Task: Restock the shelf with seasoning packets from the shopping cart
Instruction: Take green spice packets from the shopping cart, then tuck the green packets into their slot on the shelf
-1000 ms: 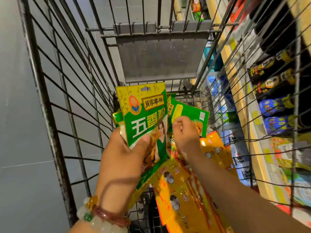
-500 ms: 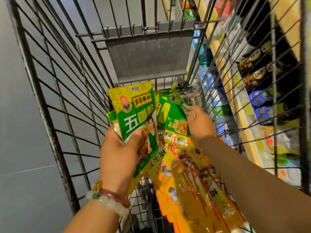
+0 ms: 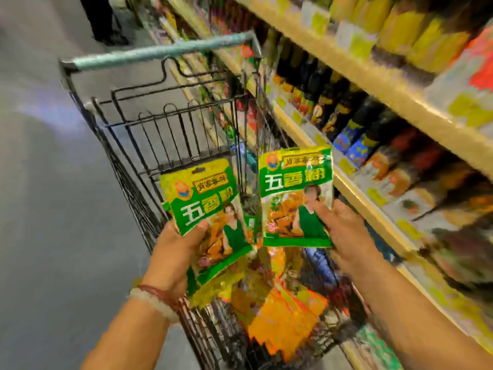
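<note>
Holding, head view, item one: left hand gripping a fanned stack of green seasoning packets, thumb across the front face, fingers behind; I count one clear face and edges of more beneath, number unsure; item two: right hand pinching a single green packet by its lower right corner, upright, above the shopping cart; item three: orange and yellow packets lying in the cart basket below; item four: shelf on the right, lined with dark bottles, blurred. Risks, as I judge them: a corner pinch may let the single packet swing or slip; the left stack could slide apart and drop into the cart; blur hides which shelf slot suits, so misplacing among bottles is possible.
</note>
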